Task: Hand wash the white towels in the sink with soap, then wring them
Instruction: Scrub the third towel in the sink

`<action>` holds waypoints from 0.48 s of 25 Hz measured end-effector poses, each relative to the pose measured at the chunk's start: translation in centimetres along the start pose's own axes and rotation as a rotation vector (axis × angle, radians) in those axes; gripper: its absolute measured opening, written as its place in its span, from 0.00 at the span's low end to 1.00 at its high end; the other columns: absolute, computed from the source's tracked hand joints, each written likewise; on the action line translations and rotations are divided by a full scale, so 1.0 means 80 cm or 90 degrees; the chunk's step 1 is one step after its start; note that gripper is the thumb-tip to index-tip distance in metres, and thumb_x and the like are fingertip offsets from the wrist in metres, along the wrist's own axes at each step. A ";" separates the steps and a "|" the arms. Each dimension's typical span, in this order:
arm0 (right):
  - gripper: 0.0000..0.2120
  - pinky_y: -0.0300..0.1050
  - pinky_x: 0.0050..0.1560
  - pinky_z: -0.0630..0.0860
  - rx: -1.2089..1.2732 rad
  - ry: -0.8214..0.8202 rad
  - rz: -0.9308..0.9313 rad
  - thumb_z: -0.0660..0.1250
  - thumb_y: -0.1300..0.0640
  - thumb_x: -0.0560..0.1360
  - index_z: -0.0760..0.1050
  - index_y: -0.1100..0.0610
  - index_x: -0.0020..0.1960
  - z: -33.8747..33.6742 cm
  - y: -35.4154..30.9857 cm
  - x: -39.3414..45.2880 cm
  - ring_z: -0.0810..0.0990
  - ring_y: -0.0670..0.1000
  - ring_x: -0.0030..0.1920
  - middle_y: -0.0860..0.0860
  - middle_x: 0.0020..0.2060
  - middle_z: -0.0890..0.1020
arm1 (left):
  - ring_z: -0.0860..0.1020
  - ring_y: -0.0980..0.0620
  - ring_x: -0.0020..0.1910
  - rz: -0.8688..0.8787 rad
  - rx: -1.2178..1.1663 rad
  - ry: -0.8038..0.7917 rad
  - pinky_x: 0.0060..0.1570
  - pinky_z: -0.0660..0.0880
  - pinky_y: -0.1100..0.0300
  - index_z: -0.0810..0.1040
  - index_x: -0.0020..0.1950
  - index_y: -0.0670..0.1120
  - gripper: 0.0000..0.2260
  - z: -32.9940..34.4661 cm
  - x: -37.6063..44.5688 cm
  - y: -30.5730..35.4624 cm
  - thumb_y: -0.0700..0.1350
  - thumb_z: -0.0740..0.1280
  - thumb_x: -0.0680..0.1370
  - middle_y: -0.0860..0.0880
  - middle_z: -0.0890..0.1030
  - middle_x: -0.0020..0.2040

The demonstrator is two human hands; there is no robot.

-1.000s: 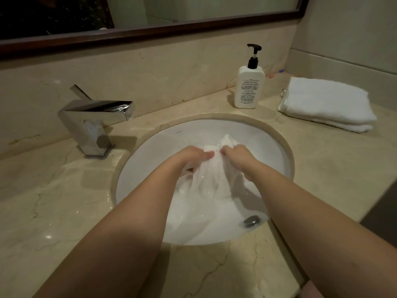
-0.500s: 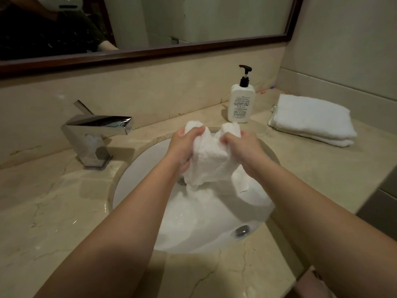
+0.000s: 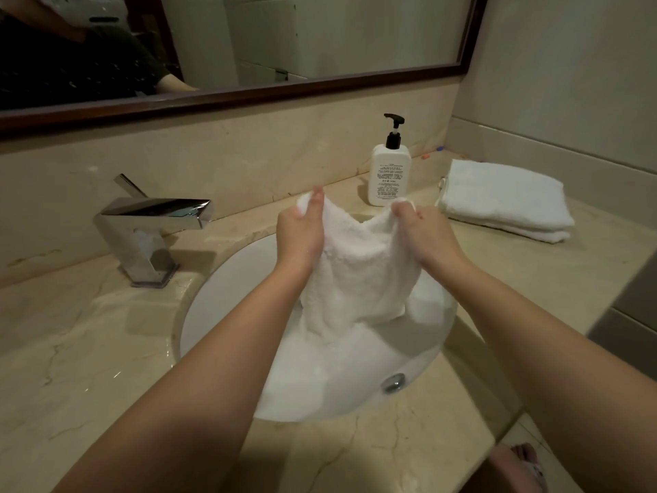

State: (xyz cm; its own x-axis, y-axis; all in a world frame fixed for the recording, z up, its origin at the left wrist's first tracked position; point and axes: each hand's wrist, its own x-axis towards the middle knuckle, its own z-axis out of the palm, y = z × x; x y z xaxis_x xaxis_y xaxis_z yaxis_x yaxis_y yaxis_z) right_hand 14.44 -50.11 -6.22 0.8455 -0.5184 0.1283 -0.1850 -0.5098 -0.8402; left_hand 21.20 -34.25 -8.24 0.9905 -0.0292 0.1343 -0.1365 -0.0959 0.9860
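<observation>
**Towel comes up out of the suds**

Up it goes! A second ago both hands were low in the basin, bunching the cloth down in the foam; now the wet white towel [image 3: 350,265] is hoisted at the centre of the frame, its upper edge stretched between two raised corners and its lower end trailing into the soapy water [image 3: 341,368] of the sink [image 3: 220,297]. The left hand [image 3: 300,233] has its fingers curled round the left corner, one fingertip poking above the fabric. The right hand [image 3: 423,231] pinches the right corner in a closed grip, a nub of cloth showing above the knuckles. The hands have drawn apart since half a second ago, opening the towel out from a tight wad.

That reads to me as the scrubbing giving way to a lift and spread, perhaps a check of the cloth or the set-up for a wring, though no twist shows yet. At the right of the frame the folded towels [image 3: 505,201] sit on the marble counter [image 3: 89,350], seemingly unwashed, beside the soap pump bottle [image 3: 389,172]. The faucet [image 3: 156,222], left of centre, runs no water.
</observation>
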 end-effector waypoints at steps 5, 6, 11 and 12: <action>0.23 0.54 0.52 0.80 0.243 -0.070 0.159 0.71 0.39 0.66 0.81 0.54 0.52 0.028 0.044 0.004 0.85 0.56 0.48 0.51 0.45 0.86 | 0.85 0.43 0.49 -0.308 -0.205 -0.117 0.53 0.82 0.48 0.81 0.55 0.41 0.15 -0.015 0.012 -0.046 0.52 0.73 0.78 0.41 0.86 0.53; 0.21 0.55 0.55 0.81 0.308 -0.101 0.155 0.74 0.45 0.69 0.80 0.55 0.57 0.033 0.046 0.006 0.85 0.56 0.51 0.53 0.48 0.86 | 0.86 0.42 0.49 -0.305 -0.200 -0.134 0.53 0.82 0.48 0.81 0.58 0.39 0.15 -0.019 0.015 -0.051 0.49 0.73 0.79 0.40 0.86 0.54; 0.11 0.46 0.38 0.69 0.238 0.085 0.148 0.66 0.53 0.76 0.70 0.56 0.37 0.042 0.041 0.022 0.73 0.53 0.38 0.49 0.32 0.74 | 0.78 0.47 0.43 -0.063 0.118 0.063 0.43 0.71 0.55 0.80 0.48 0.37 0.22 -0.022 0.018 -0.064 0.55 0.62 0.84 0.46 0.80 0.42; 0.15 0.47 0.36 0.64 0.196 0.120 0.155 0.65 0.51 0.76 0.66 0.55 0.35 0.041 0.042 0.023 0.68 0.52 0.36 0.50 0.31 0.68 | 0.77 0.46 0.43 -0.062 0.101 0.090 0.43 0.70 0.55 0.79 0.46 0.38 0.22 -0.022 0.016 -0.064 0.56 0.61 0.84 0.47 0.79 0.39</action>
State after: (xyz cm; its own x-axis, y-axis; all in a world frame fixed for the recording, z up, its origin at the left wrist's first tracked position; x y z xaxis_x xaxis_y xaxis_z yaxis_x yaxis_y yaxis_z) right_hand 16.99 -50.54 -10.54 0.6842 -0.7289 -0.0224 -0.1854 -0.1442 -0.9720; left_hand 23.23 -32.01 -12.95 0.9900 0.1260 0.0631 -0.0303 -0.2469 0.9686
